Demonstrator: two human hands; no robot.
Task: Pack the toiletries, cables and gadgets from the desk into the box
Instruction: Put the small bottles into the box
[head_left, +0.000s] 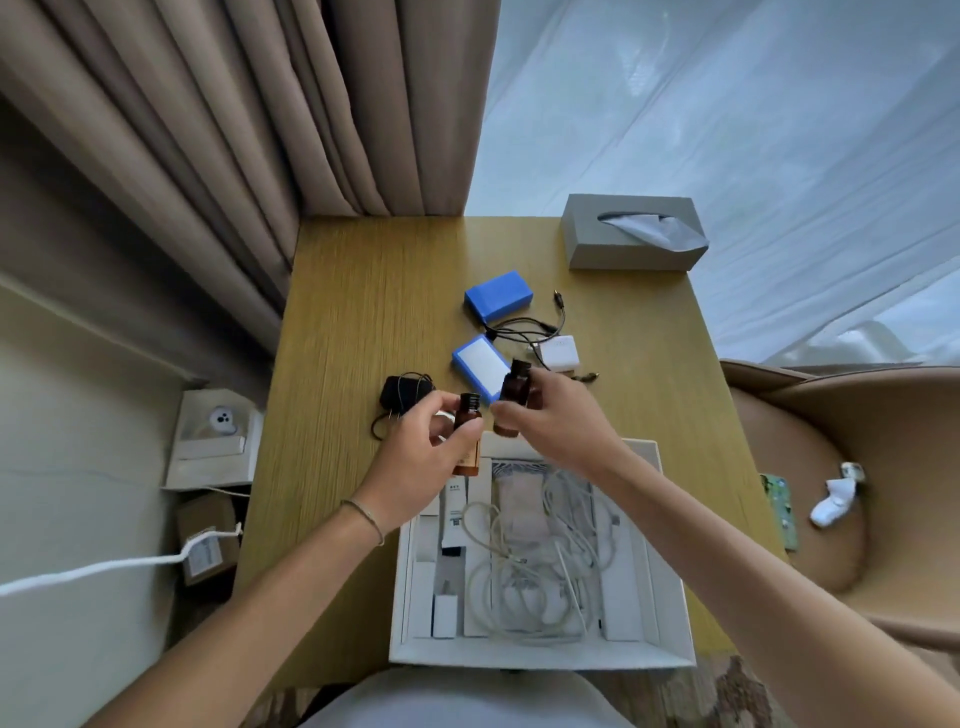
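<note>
Box (670, 525), white and open at 6 o'clock on the desk (363, 291), already holds white cables and cartons. Unpacked at 12 o'clock: two blue cases (497, 301), a black cable, a white charger (560, 352); a black adapter (402, 392) at 10. Left hand (415, 462) and right hand (561, 415) each pinch an amber bottle (466, 441) above the box's far edge. Nothing obstructs.

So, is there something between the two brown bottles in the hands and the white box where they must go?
Nothing visible blocks them. The left hand holds one brown bottle and the right hand the other bottle, just beyond the open box. White cables already fill its middle.
</note>
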